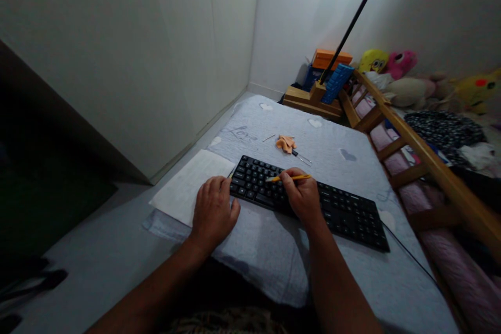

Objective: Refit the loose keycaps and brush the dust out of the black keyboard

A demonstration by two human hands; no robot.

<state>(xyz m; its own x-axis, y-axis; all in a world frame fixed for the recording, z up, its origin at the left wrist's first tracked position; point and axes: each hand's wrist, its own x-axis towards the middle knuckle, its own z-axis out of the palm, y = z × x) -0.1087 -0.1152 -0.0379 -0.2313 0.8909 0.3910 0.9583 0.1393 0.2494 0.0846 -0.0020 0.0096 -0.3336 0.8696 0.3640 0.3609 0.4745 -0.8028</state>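
A black keyboard (pixel 348 214) lies slantwise on the cloth-covered table. My right hand (pixel 301 193) is closed around a slim yellow-handled brush (pixel 299 177), its pale tip low over the keys left of the middle. At the keyboard's left end, my left hand (pixel 213 206) has its bent fingers against the edge and its thumb by the near corner. Beyond the keyboard are a crumpled orange cloth (pixel 286 143), a wire tool with a black handle (pixel 301 157) and a thin small stick (pixel 269 137). White paper (pixel 183 182) lies partly under my left hand.
A pale cabinet (pixel 176 52) rises on the left. Along the right runs a wooden bed rail (pixel 426 151), with plush toys and clothes behind it. A lamp (pixel 348 26) stands on a wooden base (pixel 309 100) at the far end. The keyboard's cable (pixel 410 253) trails right.
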